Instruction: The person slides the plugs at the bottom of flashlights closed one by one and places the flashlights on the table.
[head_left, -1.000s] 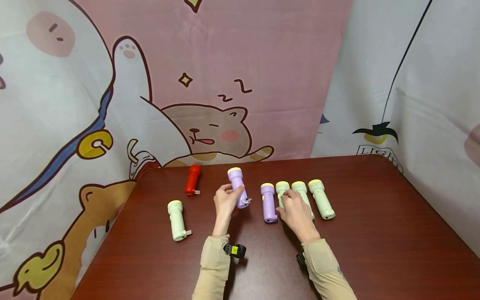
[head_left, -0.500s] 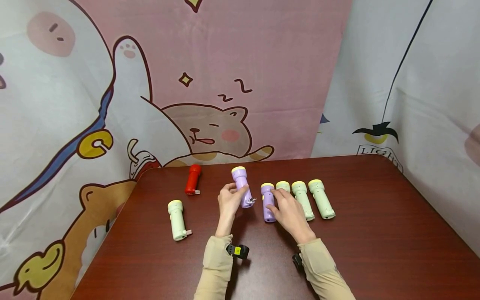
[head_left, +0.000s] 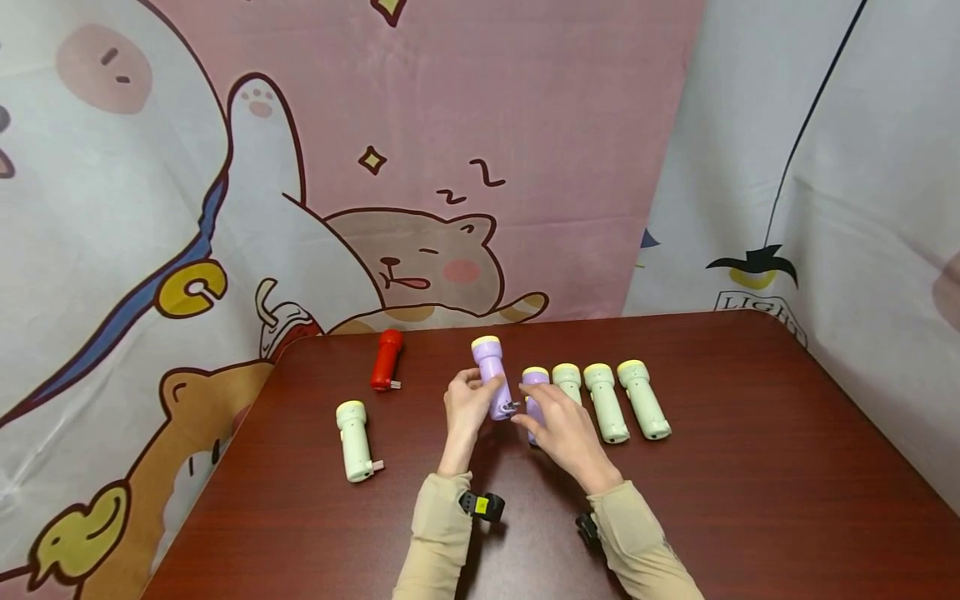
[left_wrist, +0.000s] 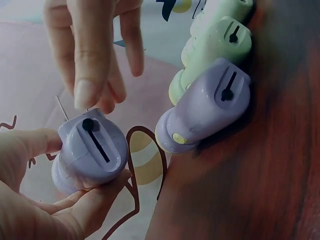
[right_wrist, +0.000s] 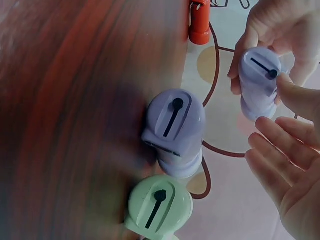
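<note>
My left hand [head_left: 467,408] holds a purple flashlight [head_left: 487,358] with a yellow rim, raised above the table and tilted. Thin metal plug prongs [left_wrist: 61,108] stick out near its tail, and a black slider [left_wrist: 89,124] in a slot shows on the end. Close to that tail is my right hand [head_left: 566,429], its fingers loosely extended around nothing. In the right wrist view the right thumb [right_wrist: 295,95] lies at the flashlight's tail edge; whether it touches I cannot tell. Partly behind the right hand, a second purple flashlight [head_left: 535,377] lies on the table.
Three pale green flashlights [head_left: 606,404] lie in a row to the right of the second purple one. A red flashlight [head_left: 387,358] and another green flashlight [head_left: 354,442], both with plugs out, lie at the left of the brown table [head_left: 787,467]. A cartoon cloth hangs behind.
My right hand has moved left from over the green flashlights, across the second purple one, to the held flashlight's tail. My left hand has shifted slightly right with its flashlight.
</note>
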